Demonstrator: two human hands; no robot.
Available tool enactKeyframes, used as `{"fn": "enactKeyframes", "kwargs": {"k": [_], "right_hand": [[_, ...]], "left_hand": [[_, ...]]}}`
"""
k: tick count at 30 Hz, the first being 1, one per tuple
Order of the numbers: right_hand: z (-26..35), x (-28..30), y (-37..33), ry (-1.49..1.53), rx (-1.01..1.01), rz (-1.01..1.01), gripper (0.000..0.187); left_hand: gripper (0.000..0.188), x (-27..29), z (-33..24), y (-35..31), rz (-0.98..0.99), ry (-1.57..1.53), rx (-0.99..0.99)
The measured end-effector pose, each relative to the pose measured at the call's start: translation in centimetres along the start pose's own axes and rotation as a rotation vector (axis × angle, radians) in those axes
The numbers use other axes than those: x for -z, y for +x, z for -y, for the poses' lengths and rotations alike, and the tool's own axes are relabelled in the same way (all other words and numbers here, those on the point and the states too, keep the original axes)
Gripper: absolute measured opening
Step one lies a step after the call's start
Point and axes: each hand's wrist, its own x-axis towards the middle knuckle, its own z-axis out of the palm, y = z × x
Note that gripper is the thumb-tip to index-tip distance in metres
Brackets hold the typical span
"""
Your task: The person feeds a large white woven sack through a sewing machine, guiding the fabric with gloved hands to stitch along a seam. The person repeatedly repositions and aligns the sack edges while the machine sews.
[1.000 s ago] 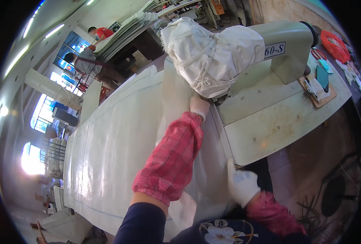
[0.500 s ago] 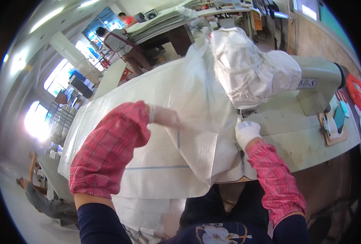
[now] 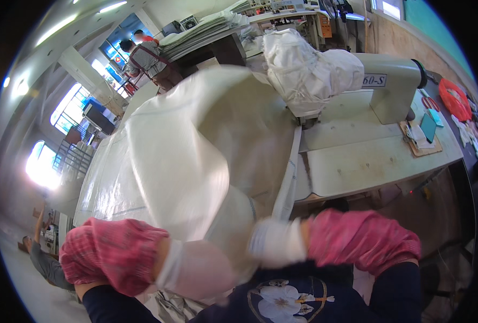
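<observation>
A large white woven plastic sheet [image 3: 174, 172] billows up in front of me, its folds arching over a shaded hollow. One edge strip runs from beneath the sewing machine [image 3: 392, 91] down toward my body. My left hand [image 3: 204, 269], in a pale glove, is low by the near folds, smeared by motion. Close to it on the right is my right hand [image 3: 276, 242], in a white glove, at the sheet's near edge. The fingers of both are blurred, so their grip on the sheet does not show. White cloth [image 3: 309, 70] wraps the machine's head.
On the worktable's [image 3: 357, 167] right lie a clipboard [image 3: 422, 141], a green phone-shaped object [image 3: 428, 128], red-handled scissors [image 3: 430, 103] and a red plastic bag [image 3: 454, 99]. Stacked sheets [image 3: 201, 35] stand behind. A person [image 3: 150, 62] is at the back left; another [image 3: 47, 261] is far left.
Both hands have come back toward my body, the right one away from the machine's needle area. The sheet has lifted and bulged upward. The view has shifted, and more bare tabletop shows at right.
</observation>
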Motion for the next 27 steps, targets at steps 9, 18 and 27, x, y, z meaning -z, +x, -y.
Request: {"fn": "enactKeyframes", "kwargs": {"k": [9,18,27], "right_hand": [[-2.5,13.1,-1.0,-0.604,-0.189,-1.083,0.044],[1.7,-7.1,-5.3,0.248,-0.126,-0.543,0.043],[5.3,-13.5,-13.0,0.350,-0.394,-0.267,0.018]], "left_hand": [[0.057,3.6,-1.8,3.5,-0.110,-1.084,-0.232],[0.047,-9.1,16.7,-1.8,-0.098,-1.128,0.554],[0.068,1.5,11.9,15.5,-0.577,0.371,-0.060]]}}
